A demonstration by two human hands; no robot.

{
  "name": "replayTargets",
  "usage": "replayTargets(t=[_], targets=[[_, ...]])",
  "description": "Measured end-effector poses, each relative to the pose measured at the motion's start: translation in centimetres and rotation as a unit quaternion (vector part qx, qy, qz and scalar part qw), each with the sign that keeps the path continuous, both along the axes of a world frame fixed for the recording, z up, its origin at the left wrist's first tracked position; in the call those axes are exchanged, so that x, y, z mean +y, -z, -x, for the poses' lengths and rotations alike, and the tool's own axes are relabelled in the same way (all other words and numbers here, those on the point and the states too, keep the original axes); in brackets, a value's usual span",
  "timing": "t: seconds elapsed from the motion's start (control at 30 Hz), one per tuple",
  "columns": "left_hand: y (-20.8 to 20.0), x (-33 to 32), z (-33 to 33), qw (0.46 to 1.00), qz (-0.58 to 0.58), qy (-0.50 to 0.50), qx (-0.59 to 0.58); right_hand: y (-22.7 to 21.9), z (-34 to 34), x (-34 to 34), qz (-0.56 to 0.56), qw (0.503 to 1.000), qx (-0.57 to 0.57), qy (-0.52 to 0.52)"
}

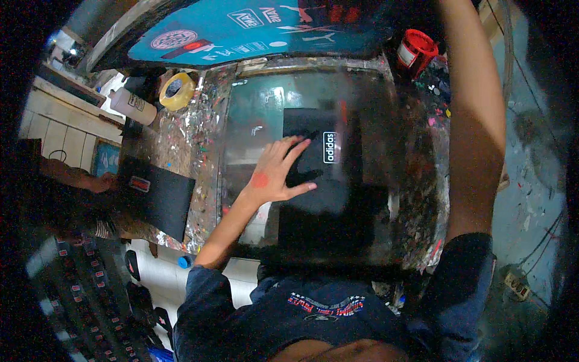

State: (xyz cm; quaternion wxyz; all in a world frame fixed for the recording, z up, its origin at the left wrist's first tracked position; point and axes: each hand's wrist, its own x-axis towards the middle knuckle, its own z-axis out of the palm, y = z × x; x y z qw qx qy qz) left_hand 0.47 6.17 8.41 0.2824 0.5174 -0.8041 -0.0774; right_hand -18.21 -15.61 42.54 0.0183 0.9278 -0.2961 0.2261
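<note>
My left hand [278,172] is spread, its fingers apart, over a black sheet [304,120] on a glossy, glass-like plate [253,96]. The fingertips are at the sheet's left part; I cannot tell whether they press on it. Right of them, the sheet bears a small white printed logo [329,148] in a rounded frame. A red smudge marks the back of this hand. My right arm stretches up along the right side, and its hand is beyond the top edge. A blue printing screen [211,33] with white and red designs stands raised at the far side.
A yellow tape roll [177,92] and a pale bottle [134,107] stand at the left. A red tub [417,49] stands back right. Another person's hand [107,181] touches a black sheet [160,196] with a small red print. Rows of printed pieces [90,289] lie lower left.
</note>
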Motion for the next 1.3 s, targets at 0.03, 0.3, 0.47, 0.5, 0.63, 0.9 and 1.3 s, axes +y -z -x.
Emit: replayTargets(t=[0.03, 0.3, 0.47, 0.5, 0.63, 0.9, 1.3], targets=[[-0.1, -0.1, 0.1, 0.999, 0.012, 0.018, -0.024, -0.3, -0.1, 0.1, -0.007, 1.000, 0.008, -0.007], [2.1, -2.1, -2.6, 0.988, -0.066, 0.091, -0.104, -0.5, -0.5, -0.9, 0.013, 1.000, 0.012, 0.017], [2.8, -1.9, -2.6, 0.988, -0.073, 0.085, -0.102, -0.7, -0.7, -1.3, 0.012, 1.000, 0.011, 0.005], [2.9, -1.8, -2.6, 0.988, -0.074, 0.086, -0.102, -0.7, -0.7, -1.3, 0.012, 1.000, 0.010, 0.003], [2.7, -1.7, -2.6, 0.989, -0.071, 0.084, -0.102, -0.6, -0.8, -1.5, 0.016, 1.000, 0.007, 0.005], [2.8, -1.7, -2.6, 0.988, -0.074, 0.077, -0.109, -0.5, -0.7, -0.5, -0.014, 1.000, -0.010, -0.005], [3.0, -1.9, -2.7, 0.990, -0.059, 0.084, -0.099, -0.4, -0.7, -1.1, 0.022, 0.999, -0.025, 0.009]])
